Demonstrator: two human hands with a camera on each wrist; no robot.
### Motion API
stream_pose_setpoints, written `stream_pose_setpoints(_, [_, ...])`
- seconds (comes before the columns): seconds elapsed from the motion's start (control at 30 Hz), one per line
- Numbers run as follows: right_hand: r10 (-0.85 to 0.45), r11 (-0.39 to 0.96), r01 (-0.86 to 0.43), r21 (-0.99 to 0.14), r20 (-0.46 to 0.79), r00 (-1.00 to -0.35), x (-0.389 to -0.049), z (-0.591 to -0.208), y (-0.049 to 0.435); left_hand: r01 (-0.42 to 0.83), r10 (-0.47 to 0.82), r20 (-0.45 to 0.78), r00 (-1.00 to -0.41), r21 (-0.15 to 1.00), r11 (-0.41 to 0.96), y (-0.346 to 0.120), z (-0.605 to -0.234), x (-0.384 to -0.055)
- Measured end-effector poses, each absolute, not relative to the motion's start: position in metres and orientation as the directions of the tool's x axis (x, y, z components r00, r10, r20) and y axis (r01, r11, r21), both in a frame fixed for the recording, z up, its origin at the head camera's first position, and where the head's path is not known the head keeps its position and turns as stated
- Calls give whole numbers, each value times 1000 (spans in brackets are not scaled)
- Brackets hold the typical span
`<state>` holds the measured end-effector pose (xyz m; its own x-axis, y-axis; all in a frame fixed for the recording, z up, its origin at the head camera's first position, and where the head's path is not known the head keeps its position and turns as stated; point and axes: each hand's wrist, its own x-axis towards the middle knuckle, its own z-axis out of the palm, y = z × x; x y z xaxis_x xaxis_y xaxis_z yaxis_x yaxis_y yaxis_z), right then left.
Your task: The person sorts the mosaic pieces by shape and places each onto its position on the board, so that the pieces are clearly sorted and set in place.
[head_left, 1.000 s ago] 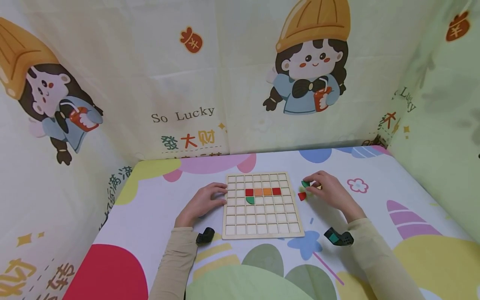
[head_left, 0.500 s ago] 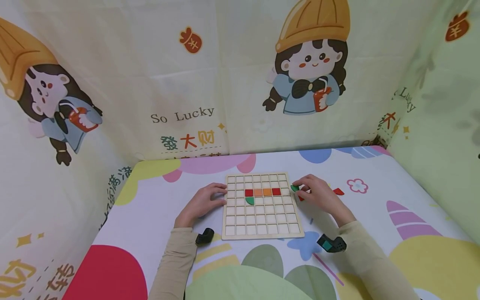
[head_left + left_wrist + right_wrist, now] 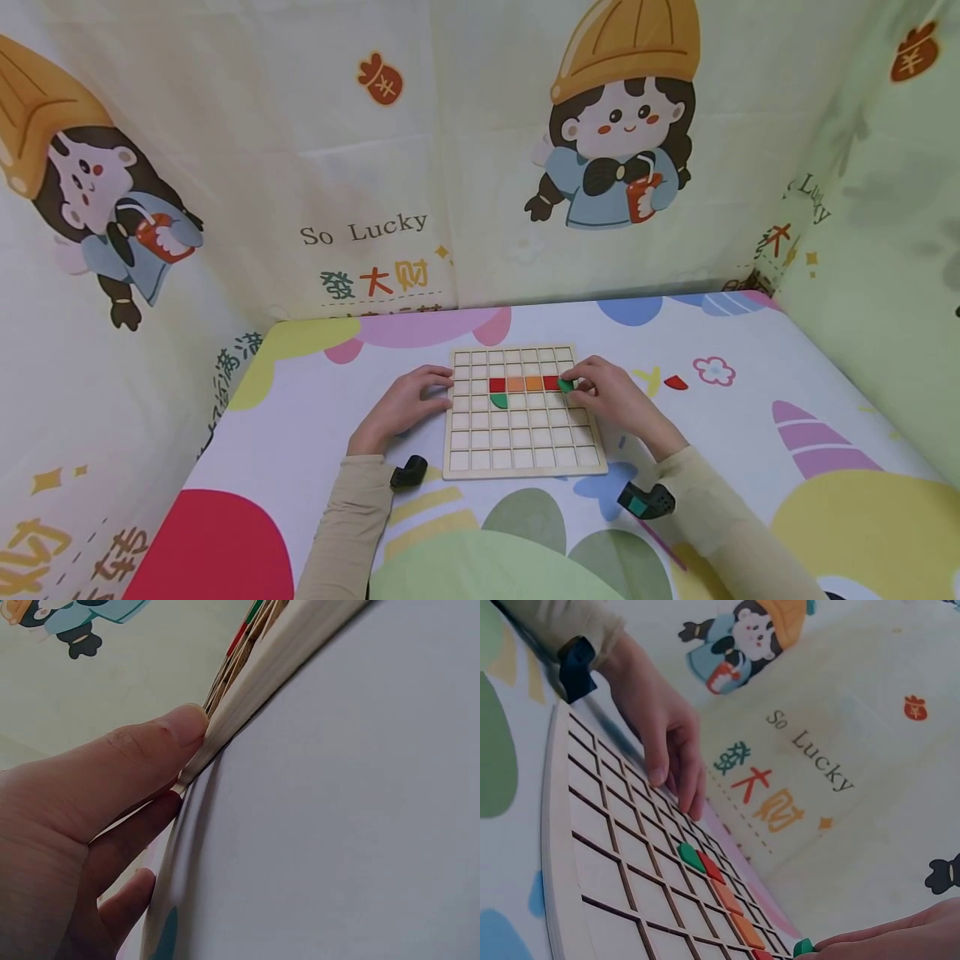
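A wooden grid board (image 3: 447, 450) lies on the table, with a row of two red tiles at the ends and two orange tiles (image 3: 525, 384) between them. Below the left red tile (image 3: 498, 385) sits a green quarter-circle tile (image 3: 499, 401). My right hand (image 3: 611, 396) pinches another green quarter-circle tile (image 3: 566, 385) between thumb and fingers, over the board's right part beside the right red tile. On the opposite side, my left hand (image 3: 401, 408) rests with thumb and fingertips against the board's left edge, its fingers relaxed.
A red quarter-circle tile (image 3: 676, 382) lies on the patterned tablecloth (image 3: 315, 433), right of my right hand. Each wrist carries a black device, such as the left wrist device (image 3: 409, 473). A printed cloth wall (image 3: 480, 167) stands behind the table.
My right hand has carried the green tile left from beside the board to over its right columns. The red tile at right has come into sight; another near the board is now hidden.
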<state>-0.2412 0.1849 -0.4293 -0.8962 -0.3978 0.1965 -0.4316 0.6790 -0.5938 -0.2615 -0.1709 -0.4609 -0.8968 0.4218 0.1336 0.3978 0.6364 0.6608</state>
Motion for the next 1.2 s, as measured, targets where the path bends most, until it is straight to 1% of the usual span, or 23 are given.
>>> stream_pose_setpoints(0.17, [-384, 671, -408, -619, 182, -905, -241, -432, 179, 398, 421, 135, -897, 660, 637, -171, -461, -262])
stream_pose_setpoints(0.4, [-388, 652, -427, -627, 208, -898, -244, -436, 168, 392, 421, 128, -898, 665, 636, -171, -462, -262])
stream_pose_setpoints(0.63, [-389, 663, -408, -628, 176, -904, -246, -436, 153, 392, 419, 129, -899, 663, 637, -171, -463, -262])
stream_pose_setpoints(0.9, [-454, 630, -471, -618, 199, -869, -249, -436, 142, 399, 423, 135, -896, 663, 634, -172, -461, -262])
stream_pose_setpoints(1.2, [-434, 652, -428, -626, 156, -888, -247, -439, 127, 403, 427, 135, -894, 660, 634, -172, -462, -261])
